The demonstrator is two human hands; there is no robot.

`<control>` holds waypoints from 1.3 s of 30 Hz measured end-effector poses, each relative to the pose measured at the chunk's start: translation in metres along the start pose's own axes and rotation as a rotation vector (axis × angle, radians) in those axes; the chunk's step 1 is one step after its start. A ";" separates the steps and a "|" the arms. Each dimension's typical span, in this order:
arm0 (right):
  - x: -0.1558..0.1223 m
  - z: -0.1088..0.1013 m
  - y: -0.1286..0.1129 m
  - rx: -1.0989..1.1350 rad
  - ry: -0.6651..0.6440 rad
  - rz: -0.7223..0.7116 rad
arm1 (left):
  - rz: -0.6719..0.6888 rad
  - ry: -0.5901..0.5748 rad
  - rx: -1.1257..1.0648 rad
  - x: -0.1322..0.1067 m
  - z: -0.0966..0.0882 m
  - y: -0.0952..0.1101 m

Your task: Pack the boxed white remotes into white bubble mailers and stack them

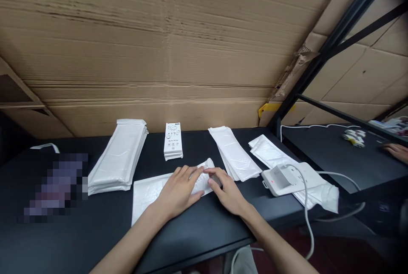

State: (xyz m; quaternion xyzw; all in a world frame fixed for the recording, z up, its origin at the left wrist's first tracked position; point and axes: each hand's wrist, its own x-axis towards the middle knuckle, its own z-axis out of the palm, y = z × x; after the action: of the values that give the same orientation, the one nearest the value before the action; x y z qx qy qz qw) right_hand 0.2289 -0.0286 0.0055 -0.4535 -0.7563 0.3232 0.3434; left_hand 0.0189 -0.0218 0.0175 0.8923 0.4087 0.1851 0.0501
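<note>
A white padded envelope [149, 191] lies slantwise on the black desk near its front edge. My left hand [178, 189] rests on top of it, fingers stretched out and pressed down near the envelope's right end. At that same end my right hand [226, 189] has its fingers curled, thumb and forefinger closed on the edge of the envelope. The fingertips of both hands nearly meet there. What is inside the envelope, if anything, is hidden.
A stack of white padded envelopes [116, 155] lies at left, small white printed boxes [173, 138] behind my hands. More envelopes [236, 155] lie at right, some under a white power strip [290, 178] with a cable. Another person's hand [397, 152] shows at far right.
</note>
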 end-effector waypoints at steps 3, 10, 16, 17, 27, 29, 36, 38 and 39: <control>-0.001 -0.001 -0.002 -0.013 -0.009 -0.022 | -0.001 0.026 0.010 0.000 0.002 -0.001; -0.002 -0.001 0.000 -0.020 -0.032 -0.049 | 0.014 0.086 0.038 0.000 0.005 -0.004; -0.004 -0.002 0.000 -0.005 -0.050 -0.073 | 0.021 0.091 0.042 0.001 0.003 -0.003; -0.004 -0.002 -0.001 0.000 -0.053 -0.072 | 0.018 0.090 0.036 0.001 0.002 -0.003; -0.004 -0.002 -0.001 0.015 -0.049 -0.069 | 0.011 0.089 0.020 0.001 0.001 0.001; -0.003 -0.001 0.000 0.009 -0.038 -0.063 | 0.011 0.086 0.029 0.002 0.001 0.002; -0.003 -0.001 0.001 0.021 -0.032 -0.052 | 0.018 0.092 0.046 0.003 0.002 0.003; -0.003 -0.002 0.000 0.043 -0.049 -0.061 | 0.018 0.081 0.038 0.003 0.003 0.003; -0.002 -0.003 0.000 0.053 -0.056 -0.064 | 0.022 0.072 0.030 0.003 0.004 0.003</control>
State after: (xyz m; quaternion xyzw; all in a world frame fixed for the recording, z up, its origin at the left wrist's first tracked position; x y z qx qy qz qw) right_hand 0.2322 -0.0303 0.0068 -0.4107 -0.7708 0.3446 0.3441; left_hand 0.0241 -0.0216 0.0156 0.8901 0.4034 0.2114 0.0197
